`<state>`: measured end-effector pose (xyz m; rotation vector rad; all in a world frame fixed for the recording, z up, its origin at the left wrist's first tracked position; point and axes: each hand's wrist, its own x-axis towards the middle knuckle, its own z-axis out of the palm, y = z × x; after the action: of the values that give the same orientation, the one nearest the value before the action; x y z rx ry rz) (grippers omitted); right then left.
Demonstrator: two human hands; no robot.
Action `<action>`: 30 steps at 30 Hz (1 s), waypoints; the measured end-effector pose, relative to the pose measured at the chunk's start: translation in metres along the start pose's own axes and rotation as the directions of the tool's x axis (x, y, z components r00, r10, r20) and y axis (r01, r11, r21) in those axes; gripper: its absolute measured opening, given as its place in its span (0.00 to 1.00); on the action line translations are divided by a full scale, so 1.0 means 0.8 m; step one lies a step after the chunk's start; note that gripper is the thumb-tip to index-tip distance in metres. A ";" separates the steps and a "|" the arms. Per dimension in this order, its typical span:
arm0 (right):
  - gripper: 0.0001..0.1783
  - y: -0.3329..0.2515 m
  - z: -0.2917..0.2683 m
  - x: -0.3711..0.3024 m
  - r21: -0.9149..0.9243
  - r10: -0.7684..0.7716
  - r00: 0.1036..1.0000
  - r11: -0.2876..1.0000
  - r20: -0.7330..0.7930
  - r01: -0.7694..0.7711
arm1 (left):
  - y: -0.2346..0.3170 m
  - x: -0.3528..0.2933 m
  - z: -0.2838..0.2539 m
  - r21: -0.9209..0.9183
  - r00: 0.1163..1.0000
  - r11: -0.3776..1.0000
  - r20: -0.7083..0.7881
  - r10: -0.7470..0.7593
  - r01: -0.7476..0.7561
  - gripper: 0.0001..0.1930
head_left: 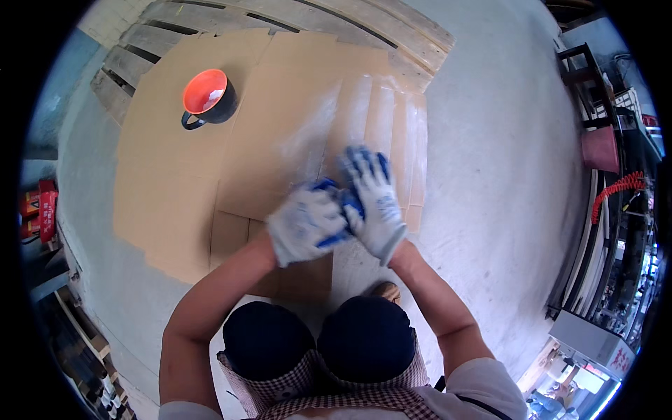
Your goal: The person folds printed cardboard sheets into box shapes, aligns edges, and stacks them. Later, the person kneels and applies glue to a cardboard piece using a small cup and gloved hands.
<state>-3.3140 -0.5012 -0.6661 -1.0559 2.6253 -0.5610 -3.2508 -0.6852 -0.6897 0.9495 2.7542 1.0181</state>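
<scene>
Both hands wear white work gloves with blue-coated palms and fingers, and they meet over the near edge of flattened cardboard (168,182). My left hand (308,224) is closed, fingers curled beside the right thumb; what it holds, if anything, is hidden. My right hand (374,203) is open, its fingers stretched out and pointing away from me, slightly blurred. Just beyond them, clear plastic film (371,115) lies on the cardboard's right part, partly smeared. At the far left of the cardboard stands a mug (222,105), black outside and orange inside, with something whitish in it.
A wooden pallet (413,31) lies under the cardboard. To the right are a pink bin (600,149), a red coiled hose (616,194) and a grey box (591,343). Red packages (47,210) sit at the far left. My knees (367,339) are close below my hands.
</scene>
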 end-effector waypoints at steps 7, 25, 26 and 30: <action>0.38 -0.058 0.069 -0.001 -0.017 -0.072 0.995 0.997 0.065 0.074 | -0.082 -0.093 -0.018 0.340 0.826 0.753 -0.259 -0.501 0.563 0.36; 0.44 0.069 0.046 -0.040 -0.071 0.383 0.904 0.913 -0.193 -0.402 | -0.122 -0.064 0.001 0.417 0.818 0.705 -0.263 -0.511 0.574 0.37; 0.45 0.075 0.055 -0.068 -0.083 0.437 0.875 0.883 -0.209 -0.461 | -0.121 -0.063 -0.001 0.428 0.815 0.695 -0.262 -0.517 0.578 0.38; 0.46 0.083 0.058 -0.105 -0.076 0.476 0.850 0.861 -0.225 -0.502 | -0.119 -0.059 -0.004 0.451 0.814 0.680 -0.257 -0.521 0.578 0.38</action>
<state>-3.2779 -0.4101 -0.7291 -0.3256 2.9826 -0.3908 -3.2637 -0.7705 -0.7520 0.0100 3.1420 0.2336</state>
